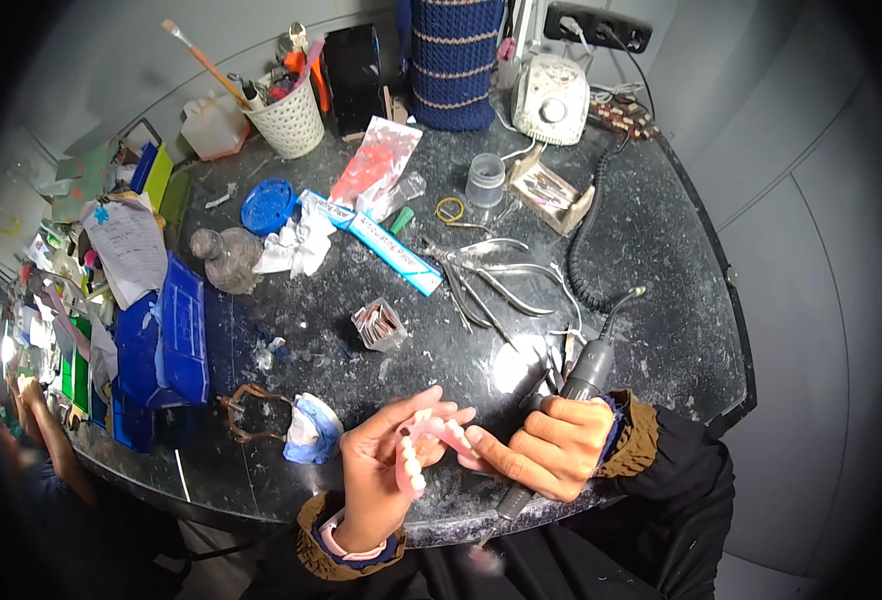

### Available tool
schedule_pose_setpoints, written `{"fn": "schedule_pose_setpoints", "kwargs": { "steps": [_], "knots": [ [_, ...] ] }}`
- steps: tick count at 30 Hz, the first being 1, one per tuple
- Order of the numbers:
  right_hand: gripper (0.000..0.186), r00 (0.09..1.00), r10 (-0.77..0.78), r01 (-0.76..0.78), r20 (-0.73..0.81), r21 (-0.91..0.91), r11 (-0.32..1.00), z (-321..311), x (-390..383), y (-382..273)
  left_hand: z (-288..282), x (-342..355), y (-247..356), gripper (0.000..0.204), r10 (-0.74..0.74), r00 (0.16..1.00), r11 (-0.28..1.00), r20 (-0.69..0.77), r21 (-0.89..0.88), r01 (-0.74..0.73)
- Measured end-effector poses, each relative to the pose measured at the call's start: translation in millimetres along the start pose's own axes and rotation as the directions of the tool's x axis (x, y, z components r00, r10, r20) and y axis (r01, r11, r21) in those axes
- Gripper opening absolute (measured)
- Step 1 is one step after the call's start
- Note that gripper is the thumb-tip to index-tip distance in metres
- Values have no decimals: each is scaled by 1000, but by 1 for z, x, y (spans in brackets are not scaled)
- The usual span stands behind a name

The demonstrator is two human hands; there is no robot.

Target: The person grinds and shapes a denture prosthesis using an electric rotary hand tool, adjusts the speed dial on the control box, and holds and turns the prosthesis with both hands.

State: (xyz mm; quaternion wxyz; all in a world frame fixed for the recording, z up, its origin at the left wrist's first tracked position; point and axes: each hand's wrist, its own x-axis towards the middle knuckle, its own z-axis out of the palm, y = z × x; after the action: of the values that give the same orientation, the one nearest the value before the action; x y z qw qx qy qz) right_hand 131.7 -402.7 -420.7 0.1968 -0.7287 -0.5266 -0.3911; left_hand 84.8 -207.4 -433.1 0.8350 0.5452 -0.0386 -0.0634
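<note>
One curved pink denture (408, 468), white-toothed

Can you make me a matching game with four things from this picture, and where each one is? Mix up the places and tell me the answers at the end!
Things:
1. pink false teeth
2. dark handpiece
3. orange-handled brush
4. round blue lid

Places:
A. poking out of the white woven cup
B. in the grip of the right hand
C. lying on the black table
D. held up by the left hand, with a fingertip of the other hand at them

Right pairs: 1-D, 2-B, 3-A, 4-C.
</note>
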Motion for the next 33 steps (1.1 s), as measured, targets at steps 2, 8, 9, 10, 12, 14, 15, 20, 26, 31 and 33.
{"fn": "schedule_pose_setpoints", "kwargs": {
  "steps": [2,8,9,10,12,14,15,20,26,31,33],
  "knots": [
    [33,997,5,-6,77,12,1000,-5,1,3,4,1,2,38,-60,998,996,-10,-73,59],
    [44,993,55,-60,102,48,997,-15,1,6,12,-3,-1,48,-77,997,962,16,-260,79],
    [44,994,57,-61,97,37,997,-15,1,6,14,-5,-2,45,-44,999,957,-1,-287,42],
    [44,997,41,-45,60,68,997,-14,0,6,16,-6,-2,42,-33,999,947,-7,-319,29],
    [45,1000,11,-13,20,106,994,-16,-1,7,20,-5,-4,39,-22,1000,936,-11,-351,17],
    [44,1000,1,0,-6,111,994,-17,-1,6,23,-4,-6,30,6,1000,977,-24,-214,-11],
    [43,1000,-8,12,-30,121,993,-18,-1,6,25,-3,-6,30,7,1000,977,-22,-213,-11],
    [26,1000,-9,12,-22,101,995,-22,-1,7,35,-1,4,18,-65,994,955,-87,-294,37],
    [52,920,354,-369,168,62,927,-30,5,26,23,-7,5,22,-249,951,653,184,-693,305],
    [71,877,447,-461,175,44,886,-31,11,28,18,-6,-2,23,-223,886,622,406,-641,450],
    [72,880,437,-452,185,48,891,-30,11,29,18,-5,-3,23,-204,887,598,414,-665,447]
  ]
}}
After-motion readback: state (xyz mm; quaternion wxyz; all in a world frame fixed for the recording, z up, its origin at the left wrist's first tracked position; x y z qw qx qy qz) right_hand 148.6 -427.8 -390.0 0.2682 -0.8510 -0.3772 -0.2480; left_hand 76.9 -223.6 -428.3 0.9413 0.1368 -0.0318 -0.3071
